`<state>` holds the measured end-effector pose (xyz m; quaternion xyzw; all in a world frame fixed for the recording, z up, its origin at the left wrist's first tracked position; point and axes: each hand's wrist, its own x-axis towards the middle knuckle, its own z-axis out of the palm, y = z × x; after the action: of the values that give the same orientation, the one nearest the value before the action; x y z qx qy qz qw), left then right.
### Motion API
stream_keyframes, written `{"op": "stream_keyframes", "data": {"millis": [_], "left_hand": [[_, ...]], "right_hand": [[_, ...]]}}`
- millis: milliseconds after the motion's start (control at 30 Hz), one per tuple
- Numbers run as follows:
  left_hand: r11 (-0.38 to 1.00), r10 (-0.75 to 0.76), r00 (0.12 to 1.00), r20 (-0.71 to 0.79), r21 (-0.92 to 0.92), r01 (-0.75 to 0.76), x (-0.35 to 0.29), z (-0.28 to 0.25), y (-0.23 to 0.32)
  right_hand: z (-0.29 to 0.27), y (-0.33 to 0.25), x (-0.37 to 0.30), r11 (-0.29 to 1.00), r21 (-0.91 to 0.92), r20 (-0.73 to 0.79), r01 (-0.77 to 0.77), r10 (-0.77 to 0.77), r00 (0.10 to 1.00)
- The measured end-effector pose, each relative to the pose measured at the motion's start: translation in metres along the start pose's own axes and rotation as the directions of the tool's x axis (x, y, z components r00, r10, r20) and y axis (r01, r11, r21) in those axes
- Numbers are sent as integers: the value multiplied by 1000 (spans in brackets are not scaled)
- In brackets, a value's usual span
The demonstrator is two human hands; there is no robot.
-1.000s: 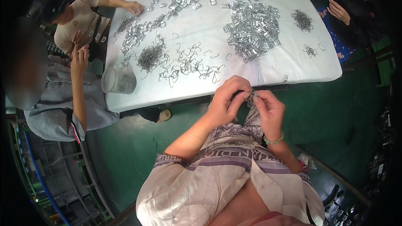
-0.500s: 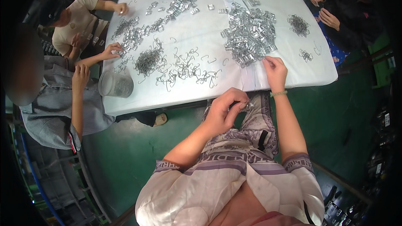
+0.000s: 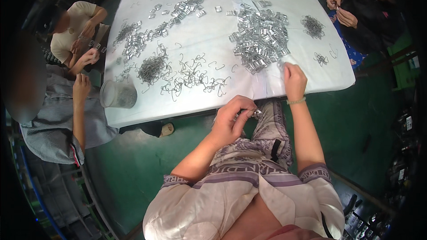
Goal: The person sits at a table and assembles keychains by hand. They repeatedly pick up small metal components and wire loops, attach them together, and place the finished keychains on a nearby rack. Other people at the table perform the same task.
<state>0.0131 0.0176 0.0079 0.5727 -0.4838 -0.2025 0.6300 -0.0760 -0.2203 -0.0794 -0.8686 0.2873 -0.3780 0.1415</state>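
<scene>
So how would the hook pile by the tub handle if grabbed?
The hook pile would probably tangle, since its curved wires overlap. Its thin wire suggests light pieces, and the crisp bends suggest stiffness.

Through the head camera I am seeing a heap of silver rectangular metal buckles point(image 3: 260, 40) lying right of centre on the white cloth-covered worktop point(image 3: 327, 76). To its left, a tangle of grey bent-wire hooks point(image 3: 152, 69) is sitting nearer the left edge, with loose hooks point(image 3: 192, 77) spreading between the two, toward the near edge. A translucent round plastic tub point(image 3: 118, 95) is resting at the near left corner. Two small hook clusters point(image 3: 313, 27) are lying toward the right edge, right of the buckles.
</scene>
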Motion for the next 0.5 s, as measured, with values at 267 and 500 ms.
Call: {"op": "stream_keyframes", "data": {"millis": [267,500], "left_hand": [[1000,-4,1000,27,-16,4,-2,5,-1],[1000,-7,999,35,-2,7,-5,4,-2]], "right_hand": [[-7,-2,-12,919,353,234,-174,93,968],[13,0,9,964,232,488,-133,2,873]]}}
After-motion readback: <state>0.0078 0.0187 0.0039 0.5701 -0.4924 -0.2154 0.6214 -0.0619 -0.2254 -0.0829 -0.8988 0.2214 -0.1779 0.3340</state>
